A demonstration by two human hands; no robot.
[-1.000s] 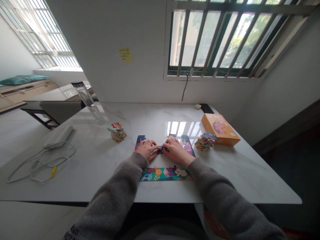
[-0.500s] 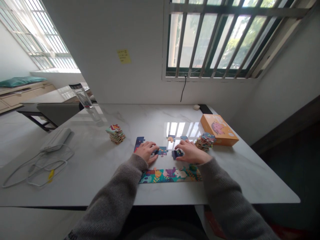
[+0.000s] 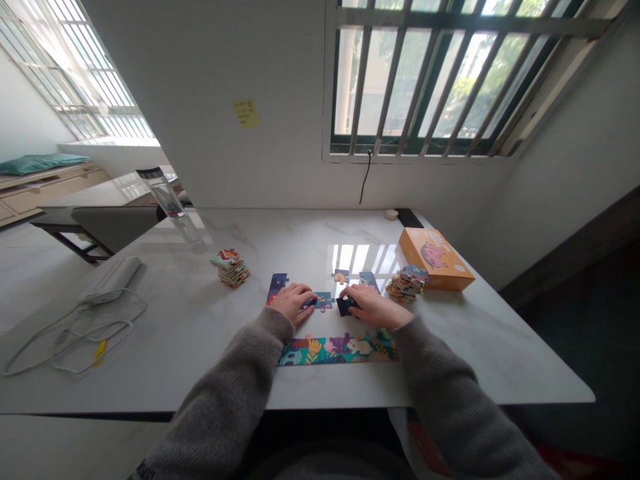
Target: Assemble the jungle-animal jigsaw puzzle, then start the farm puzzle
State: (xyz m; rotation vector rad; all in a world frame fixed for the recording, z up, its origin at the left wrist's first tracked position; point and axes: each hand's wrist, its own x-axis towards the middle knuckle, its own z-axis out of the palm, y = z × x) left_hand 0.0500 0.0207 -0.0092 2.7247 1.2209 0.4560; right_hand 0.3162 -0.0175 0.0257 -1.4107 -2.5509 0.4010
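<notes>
My left hand [image 3: 291, 303] lies at the left of the partly joined puzzle. Its curved fingers and thumb hold a blue puzzle piece [image 3: 324, 301], which is partly covered by them. Between the thumb and fingers of my right hand [image 3: 373, 306] is a dark puzzle piece [image 3: 344, 307], tilted, its left edge close to the blue piece. A joined strip of puzzle [image 3: 330, 350] with plants and a white animal lies nearer me. Beyond the hands are a loose piece with an orange shape [image 3: 341, 276] and a blue piece [image 3: 369, 278]. Dark pieces [image 3: 278, 283] sit at the left corner.
One stack of puzzle pieces [image 3: 230, 268] stands on the left, another stack [image 3: 407, 283] on the right beside an orange box [image 3: 436, 260]. A clear bottle [image 3: 167, 197] is at the far left edge. A white device [image 3: 110, 280] with a cable lies left.
My right hand has moved slightly left with the dark piece, which is now tilted and nearer the blue piece. The left hand has stayed almost in place.
</notes>
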